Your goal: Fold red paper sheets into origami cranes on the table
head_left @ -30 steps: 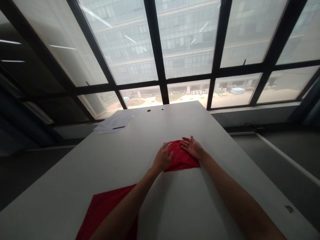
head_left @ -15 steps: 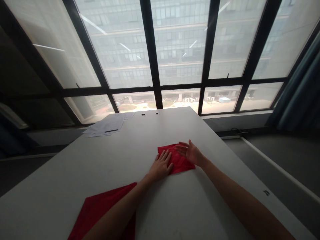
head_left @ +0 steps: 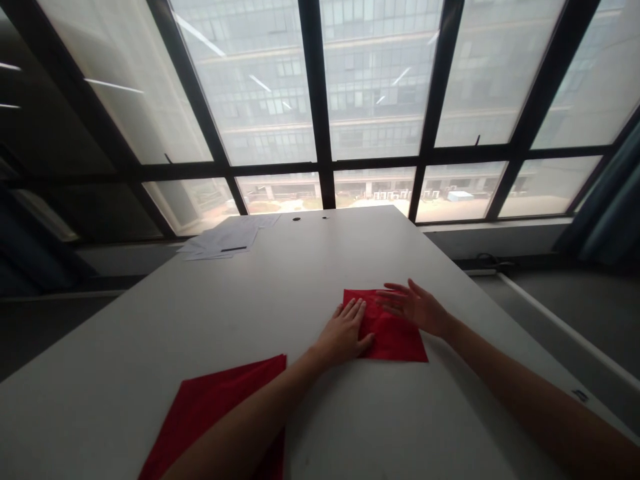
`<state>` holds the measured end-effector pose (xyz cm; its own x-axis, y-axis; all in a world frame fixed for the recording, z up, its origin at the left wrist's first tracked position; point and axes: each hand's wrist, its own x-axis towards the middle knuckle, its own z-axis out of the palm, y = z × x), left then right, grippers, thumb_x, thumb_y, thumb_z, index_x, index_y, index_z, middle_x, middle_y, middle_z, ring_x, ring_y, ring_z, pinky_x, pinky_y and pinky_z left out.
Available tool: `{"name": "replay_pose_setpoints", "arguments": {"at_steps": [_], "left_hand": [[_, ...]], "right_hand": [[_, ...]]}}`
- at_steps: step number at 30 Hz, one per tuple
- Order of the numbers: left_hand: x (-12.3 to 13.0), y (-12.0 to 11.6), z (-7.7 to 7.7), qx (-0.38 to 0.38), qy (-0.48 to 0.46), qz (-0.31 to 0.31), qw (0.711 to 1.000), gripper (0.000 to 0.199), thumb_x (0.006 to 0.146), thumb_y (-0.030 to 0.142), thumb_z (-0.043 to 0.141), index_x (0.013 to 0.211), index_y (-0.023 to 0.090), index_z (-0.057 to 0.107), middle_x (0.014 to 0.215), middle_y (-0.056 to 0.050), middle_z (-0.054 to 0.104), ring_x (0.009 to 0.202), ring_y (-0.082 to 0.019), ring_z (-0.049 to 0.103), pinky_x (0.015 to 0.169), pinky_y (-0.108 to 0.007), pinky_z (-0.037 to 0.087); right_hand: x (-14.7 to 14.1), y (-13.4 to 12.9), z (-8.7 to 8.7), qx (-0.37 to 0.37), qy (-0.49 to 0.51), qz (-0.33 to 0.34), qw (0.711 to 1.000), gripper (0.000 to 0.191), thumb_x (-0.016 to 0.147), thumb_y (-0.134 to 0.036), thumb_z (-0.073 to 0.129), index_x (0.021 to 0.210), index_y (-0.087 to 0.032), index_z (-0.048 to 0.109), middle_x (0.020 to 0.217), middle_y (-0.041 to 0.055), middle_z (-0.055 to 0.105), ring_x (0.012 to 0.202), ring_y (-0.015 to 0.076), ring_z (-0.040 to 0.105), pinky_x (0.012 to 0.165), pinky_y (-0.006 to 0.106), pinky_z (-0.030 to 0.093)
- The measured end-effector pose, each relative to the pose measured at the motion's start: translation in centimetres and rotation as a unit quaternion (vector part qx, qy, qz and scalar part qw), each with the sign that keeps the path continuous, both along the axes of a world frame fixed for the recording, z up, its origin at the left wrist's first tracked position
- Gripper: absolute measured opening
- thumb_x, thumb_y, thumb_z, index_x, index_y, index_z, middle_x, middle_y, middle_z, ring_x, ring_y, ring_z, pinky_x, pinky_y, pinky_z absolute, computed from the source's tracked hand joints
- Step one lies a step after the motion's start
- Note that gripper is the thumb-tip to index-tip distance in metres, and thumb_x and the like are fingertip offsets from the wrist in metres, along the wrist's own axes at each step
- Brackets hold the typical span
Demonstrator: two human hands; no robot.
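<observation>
A small red sheet (head_left: 393, 339), which looks like cloth or thin plastic, lies flat on the white table (head_left: 225, 320). My left hand (head_left: 345, 333) rests palm down on its left side, fingers stretched out. Over the sheet's upper right part is my right hand (head_left: 417, 308), its fingers apart and slightly bent, holding nothing. Whether its fingertips touch the sheet I cannot tell. Nearer to me, a larger red piece (head_left: 220, 403) of similar look lies on the table, partly hidden beneath my left forearm.
Several white papers (head_left: 220, 237) lie at the table's far left, with a dark thin strip (head_left: 233, 249) on them. Two small dark spots, one a round hole (head_left: 297, 219), show near the far edge. Tall windows (head_left: 373, 80) stand behind the table.
The view has shifted, so the table's contents appear displaced. The small red sheet and both hands sit further right in view. My left hand stays flat on the sheet; my right hand stays open over it.
</observation>
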<state>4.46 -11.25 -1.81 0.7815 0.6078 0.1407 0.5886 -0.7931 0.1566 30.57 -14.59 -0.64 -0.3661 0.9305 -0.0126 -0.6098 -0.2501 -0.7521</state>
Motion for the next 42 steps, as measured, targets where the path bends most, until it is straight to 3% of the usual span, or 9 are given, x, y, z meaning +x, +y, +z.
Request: {"name": "replay_pose_setpoints", "arguments": {"at_steps": [4,8,10,15,19,26,32,38,42], "left_hand": [[0.2,-0.6,0.3,-0.026,0.002,0.007,1.0,0.079,0.094,0.066,0.034,0.155,0.016,0.026,0.161,-0.011,0.023,0.151,-0.026,0.015,0.121,-0.044,0.013],[0.1,-0.2,0.7,-0.035,-0.008,0.011,0.999,0.077,0.094,0.068,0.034,0.154,0.019,0.029,0.16,-0.01,0.026,0.149,-0.027,0.021,0.12,-0.046,0.016],[0.1,0.1,0.8,-0.031,-0.017,0.011,0.999,0.075,0.093,0.068,0.039,0.152,0.022,0.034,0.158,-0.01,0.032,0.146,-0.028,0.028,0.119,-0.047,0.02],[0.1,0.7,1.1,-0.018,-0.049,-0.011,0.999,0.06,0.09,0.062,0.052,0.141,0.03,0.051,0.151,-0.006,0.044,0.139,-0.029,0.039,0.115,-0.046,0.03],[0.1,0.7,1.0,-0.039,-0.052,-0.047,0.997,0.058,0.09,0.059,0.056,0.142,0.033,0.05,0.156,-0.003,0.038,0.145,-0.029,0.031,0.121,-0.048,0.019],[0.0,0.9,0.8,-0.074,-0.024,-0.056,0.995,0.074,0.092,0.061,0.051,0.154,0.03,0.027,0.16,-0.004,0.026,0.15,-0.026,0.019,0.123,-0.048,0.008],[-0.2,1.1,0.5,-0.065,-0.011,-0.066,0.996,0.076,0.092,0.064,0.046,0.155,0.028,0.024,0.161,-0.004,0.024,0.151,-0.025,0.016,0.123,-0.048,0.005],[-0.1,1.1,0.6,-0.067,-0.001,-0.062,0.996,0.076,0.092,0.065,0.047,0.155,0.029,0.025,0.162,-0.005,0.02,0.15,-0.026,0.016,0.123,-0.048,0.005],[-0.1,0.9,0.9,-0.073,-0.002,-0.072,0.995,0.076,0.09,0.066,0.048,0.154,0.032,0.026,0.162,-0.004,0.021,0.15,-0.026,0.016,0.122,-0.049,0.003]], "right_hand": [[-0.7,-0.1,-0.8,-0.043,-0.018,0.039,0.998,0.048,0.1,-0.048,0.042,0.125,-0.01,0.058,0.126,0.0188,0.065,0.119,0.0246,0.062,0.11,0.044,0.042],[1.5,1.3,-1.1,-0.061,0.012,-0.218,0.974,0.031,0.102,-0.033,0.04,0.111,-0.014,0.063,0.114,0.0142,0.07,0.105,0.0202,0.069,0.099,0.037,0.053],[2.0,1.1,-0.7,-0.05,0.024,-0.263,0.963,0.032,0.102,-0.033,0.038,0.109,-0.016,0.064,0.113,0.0129,0.07,0.105,0.0202,0.069,0.098,0.037,0.054],[-0.4,-1.5,0.5,-0.023,0.019,-0.121,0.992,0.042,0.1,-0.048,0.041,0.116,-0.015,0.062,0.122,0.0145,0.067,0.113,0.0243,0.065,0.104,0.043,0.048],[-1.7,-2.7,0.3,-0.05,-0.002,-0.017,0.999,0.047,0.1,-0.051,0.042,0.123,-0.014,0.058,0.126,0.0161,0.065,0.115,0.0251,0.064,0.105,0.046,0.046],[-0.1,-3.0,0.0,-0.055,0.052,-0.19,0.979,0.04,0.102,-0.046,0.037,0.119,-0.019,0.06,0.123,0.0109,0.067,0.117,0.0217,0.063,0.108,0.04,0.045],[-1.6,-4.5,0.5,-0.045,0.02,0.026,0.998,0.055,0.099,-0.057,0.037,0.132,-0.015,0.053,0.134,0.0167,0.059,0.122,0.0273,0.06,0.11,0.049,0.039],[1.0,-2.2,-1.1,-0.072,0.061,-0.263,0.96,0.039,0.1,-0.049,0.039,0.122,-0.023,0.057,0.127,0.0124,0.062,0.12,0.0223,0.06,0.105,0.042,0.047],[1.5,-2.9,0.0,-0.024,0.07,-0.24,0.968,0.048,0.099,-0.056,0.034,0.124,-0.022,0.058,0.132,0.0127,0.061,0.126,0.0248,0.056,0.107,0.044,0.046]]}}
